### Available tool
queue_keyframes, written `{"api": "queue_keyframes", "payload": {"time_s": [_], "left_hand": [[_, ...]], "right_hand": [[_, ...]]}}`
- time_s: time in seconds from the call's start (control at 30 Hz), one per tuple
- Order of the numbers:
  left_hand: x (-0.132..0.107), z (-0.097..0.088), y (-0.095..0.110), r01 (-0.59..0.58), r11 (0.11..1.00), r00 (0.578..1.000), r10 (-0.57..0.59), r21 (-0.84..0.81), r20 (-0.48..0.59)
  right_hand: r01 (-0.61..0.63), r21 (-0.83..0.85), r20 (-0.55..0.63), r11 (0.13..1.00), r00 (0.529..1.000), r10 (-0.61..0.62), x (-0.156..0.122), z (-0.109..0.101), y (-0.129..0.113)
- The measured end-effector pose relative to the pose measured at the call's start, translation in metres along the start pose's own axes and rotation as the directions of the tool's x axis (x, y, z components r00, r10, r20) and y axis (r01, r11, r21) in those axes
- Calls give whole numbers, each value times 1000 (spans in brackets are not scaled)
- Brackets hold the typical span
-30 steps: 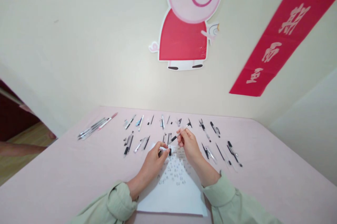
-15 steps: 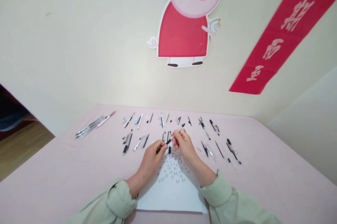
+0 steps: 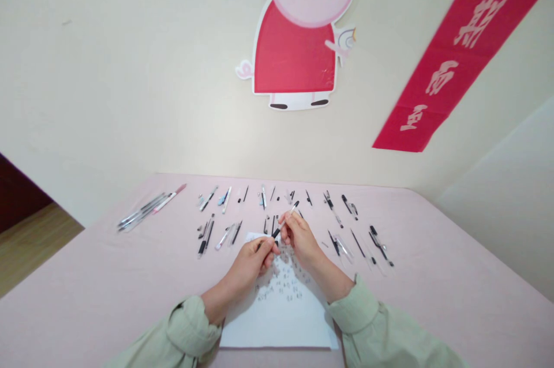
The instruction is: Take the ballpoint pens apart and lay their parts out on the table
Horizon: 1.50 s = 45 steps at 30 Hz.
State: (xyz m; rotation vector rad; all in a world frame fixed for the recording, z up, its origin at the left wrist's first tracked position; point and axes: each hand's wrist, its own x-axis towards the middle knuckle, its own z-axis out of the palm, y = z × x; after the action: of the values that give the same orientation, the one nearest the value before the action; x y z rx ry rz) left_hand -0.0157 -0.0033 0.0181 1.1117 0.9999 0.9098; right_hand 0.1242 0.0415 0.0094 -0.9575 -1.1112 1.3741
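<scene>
Both hands meet over a white sheet of paper (image 3: 281, 316) covered with small scribbles. My right hand (image 3: 298, 237) pinches a clear pen barrel with a black grip (image 3: 286, 219), its far end pointing up and away. My left hand (image 3: 253, 257) is closed on the pen's near end, fingertips touching the right hand's. Loose pen parts (image 3: 234, 232) lie in rows on the pink table (image 3: 86, 293) just beyond the hands.
A bundle of whole pens (image 3: 147, 208) lies at the table's far left. More pen barrels and refills (image 3: 372, 239) spread to the right. A wall with a cartoon pig cutout (image 3: 298, 39) and a red banner (image 3: 450, 51) rises behind the table.
My hands have come together: the left hand, apart a second ago, now grips the near end of the pen held by the right hand. The camera has shifted slightly.
</scene>
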Motion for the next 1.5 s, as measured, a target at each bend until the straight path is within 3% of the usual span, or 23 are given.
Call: {"api": "queue_keyframes", "payload": {"time_s": [0.13,0.33,0.43,0.63,0.8,0.97,1.13,1.3,1.5], "left_hand": [[-2,3,1,77,986,993,-63,-148,95],[4,4,-7,-33,998,988,39,45,-149],[6,0,-10,-84,985,971,115,149,-211],[8,-4,-10,-90,977,980,122,195,-159],[10,-3,-10,-107,960,959,169,260,-229],[10,-4,-12,-50,980,987,78,190,-141],[10,-5,-11,-93,969,976,134,227,-170],[10,-4,-9,-33,986,991,54,166,-120],[9,-3,-8,-50,983,989,74,176,-132]], "right_hand": [[3,-1,-10,1000,1000,-3,1,0,-1],[27,-72,-74,997,997,-32,4,-2,2],[31,-79,-75,996,997,-37,4,-2,3],[26,-99,-70,995,997,-33,3,-1,3],[27,-90,-66,996,997,-33,3,-2,5],[25,-84,-68,996,997,-30,3,-2,5],[30,-89,-66,996,997,-36,3,-3,6],[31,-96,-72,995,997,-38,4,-3,7],[27,-93,-83,995,996,-35,4,-4,7]]}}
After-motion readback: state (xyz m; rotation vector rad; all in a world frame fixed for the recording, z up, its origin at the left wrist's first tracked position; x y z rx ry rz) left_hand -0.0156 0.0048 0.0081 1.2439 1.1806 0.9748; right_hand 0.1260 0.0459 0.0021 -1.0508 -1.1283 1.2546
